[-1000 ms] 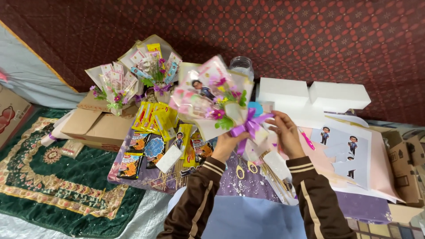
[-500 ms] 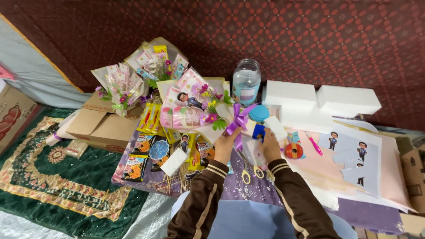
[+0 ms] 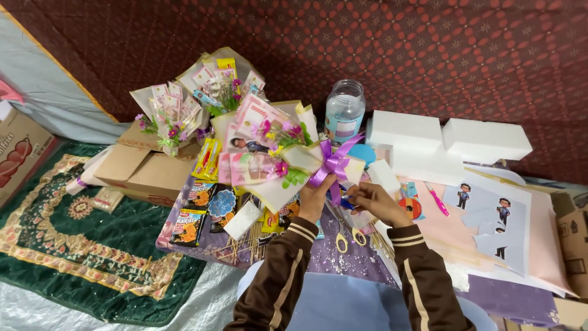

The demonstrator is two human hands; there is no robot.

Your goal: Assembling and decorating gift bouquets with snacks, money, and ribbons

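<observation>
My left hand (image 3: pixel 314 196) grips the stem of a wrapped gift bouquet (image 3: pixel 264 160), which lies tilted to the left. The bouquet has cream paper, small pink and purple flowers, picture cards and a purple ribbon bow (image 3: pixel 331 163). My right hand (image 3: pixel 370 200) sits just to the right of the stem, fingers pinched on a small blue piece that I cannot make out clearly. Both arms wear brown sleeves with cream stripes. Yellow-handled scissors (image 3: pixel 346 235) lie on the purple cloth under my hands.
Two more bouquets (image 3: pixel 209 86) stand on a cardboard box (image 3: pixel 142 167) at left. Snack packets (image 3: pixel 196 207) and wooden skewers (image 3: pixel 237 246) lie nearby. A clear jar (image 3: pixel 344 110) and white foam blocks (image 3: pixel 450 140) stand behind. Cut-out paper figures (image 3: pixel 499 216) lie at right, a green rug (image 3: pixel 79 245) at left.
The bouquet has come down from upright in front of me to lying tilted left over the low table. My right hand has left the wrapping and moved to a small blue piece.
</observation>
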